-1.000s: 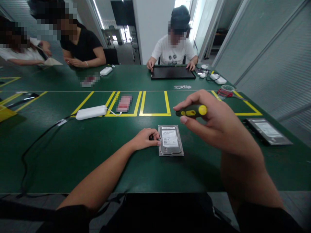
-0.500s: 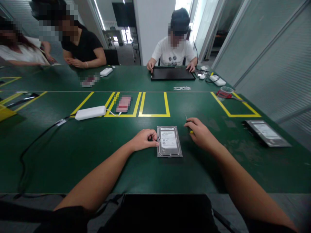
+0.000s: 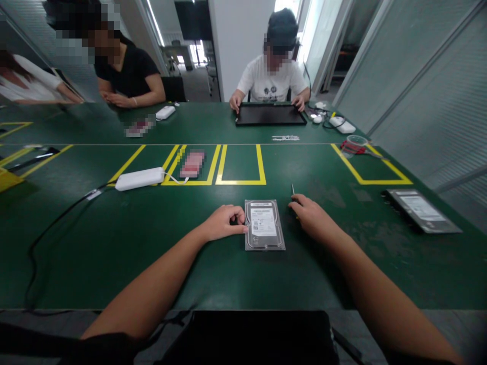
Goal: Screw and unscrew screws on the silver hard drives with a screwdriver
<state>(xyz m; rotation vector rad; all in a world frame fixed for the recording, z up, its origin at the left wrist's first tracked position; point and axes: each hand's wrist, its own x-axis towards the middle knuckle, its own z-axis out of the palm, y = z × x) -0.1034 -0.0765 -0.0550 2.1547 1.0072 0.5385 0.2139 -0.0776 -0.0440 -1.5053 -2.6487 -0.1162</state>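
A silver hard drive (image 3: 264, 225) with a white label lies flat on the green table in front of me. My left hand (image 3: 228, 223) is at its left edge, fingers curled and thumb against the side. Right of the drive, my right hand (image 3: 310, 215) is closed around a screwdriver (image 3: 292, 189). Its thin metal shaft points away from me, and a bit of yellow shows under the fingers, which hide most of the handle. The screwdriver is apart from the drive.
A second hard drive (image 3: 422, 210) lies at the right. A clear round container (image 3: 355, 145) with red items stands behind it. Left are a white power strip (image 3: 140, 179), its black cable and a blurred phone (image 3: 193, 165). Across the table a person holds a black panel (image 3: 271, 115); others sit left.
My right hand has lowered slightly and turned, so the screwdriver's yellow part shows less. My left hand stays at the drive's edge. The view has shifted slightly.
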